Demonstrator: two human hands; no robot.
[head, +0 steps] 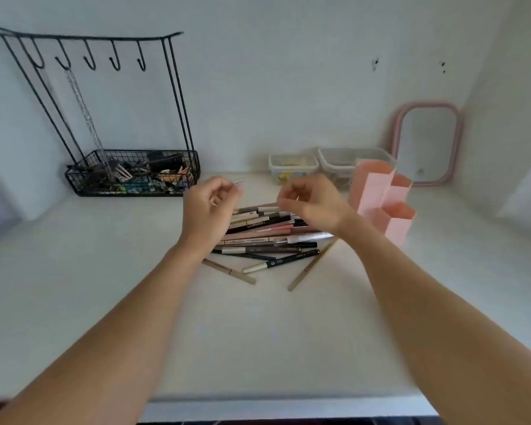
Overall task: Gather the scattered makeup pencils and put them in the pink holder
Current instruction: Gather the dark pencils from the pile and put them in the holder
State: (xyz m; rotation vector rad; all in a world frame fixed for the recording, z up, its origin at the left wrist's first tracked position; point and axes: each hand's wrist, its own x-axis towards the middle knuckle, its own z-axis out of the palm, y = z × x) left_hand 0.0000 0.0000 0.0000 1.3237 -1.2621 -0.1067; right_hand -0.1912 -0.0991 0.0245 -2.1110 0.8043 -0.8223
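Overhead, loosely curled empty left hand (209,207) and right hand (313,204) above pencils (264,237) on white counter (105,286).

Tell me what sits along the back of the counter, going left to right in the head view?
Wire basket with hooks above → small clear tub → larger clear tub → pink holder → pink-framed mirror leaning on the wall.
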